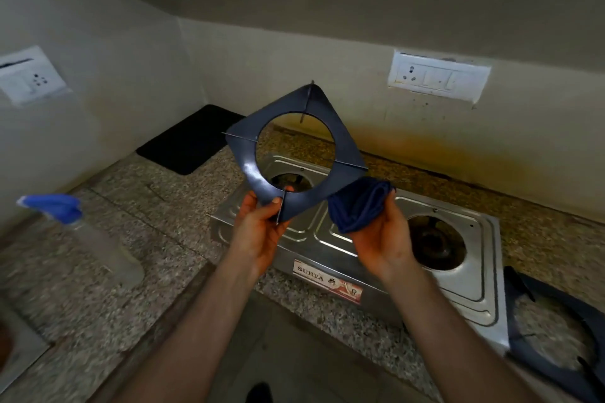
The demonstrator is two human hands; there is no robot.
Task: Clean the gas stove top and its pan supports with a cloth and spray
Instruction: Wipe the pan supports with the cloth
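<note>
Two hands up over the stove, one job each: left hand pinches the pan support by its lower corner, thumb on the near face, fingers behind, so the plate stands tilted up toward the eyes and both faces can be reached. Right hand is curled round a bunched blue cloth, the wad pressed against the support's lower right edge, which looks like wiping along that side

Lifting it clear of the stove makes sense: the thin prongs and the ring edge are awkward to rub when seated. Both burner wells sit bare, so the steel top is open for wiping too. Second support lies flat on the counter just right of the stove, out of the way. Spray bottle is parked on the counter to the left, well apart from both hands, within reach for a refill squirt

Hard to read: bottle is blurred, can't tell upright or leaning, nor how full. Left fingers are hidden behind the plate. Cloth covers the right fingertips. Second support is cut by the frame edge. Dirt on the held plate doesn't show, probably glare. Dark mat sits in the back corner, purpose unclear
</note>
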